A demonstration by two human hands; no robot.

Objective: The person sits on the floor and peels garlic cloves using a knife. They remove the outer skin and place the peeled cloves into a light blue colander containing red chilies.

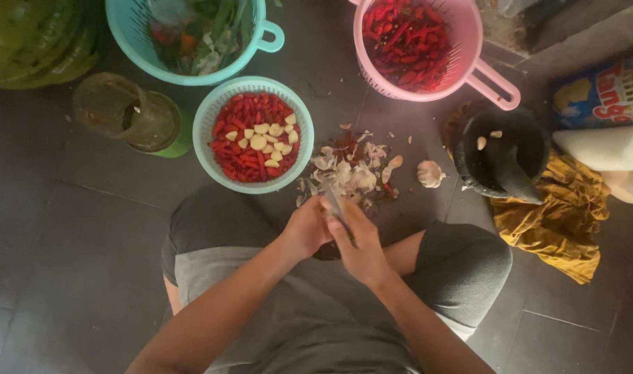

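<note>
At frame centre, above the lap: left hand [304, 230] and right hand [361, 249] meet, fingers curled shut. The right hand grips a knife [337, 208], blade toward 12 o'clock; what the left pinches is hidden, likely a garlic clove. Step judged: peeling garlic. The next move calls for short, controlled strokes close to the fingertips.

- Peel heap [348, 172], 12 o'clock, near.
- Garlic bulb [430, 173], 1 o'clock.
- Small green basket [212, 118] of chillies and peeled cloves, 11 o'clock.
- Stone mortar [500, 156], 2 o'clock.
- Pink colander [469, 41], far 1 o'clock.

Open floor lies at 9 o'clock; the knees hem in both sides.
</note>
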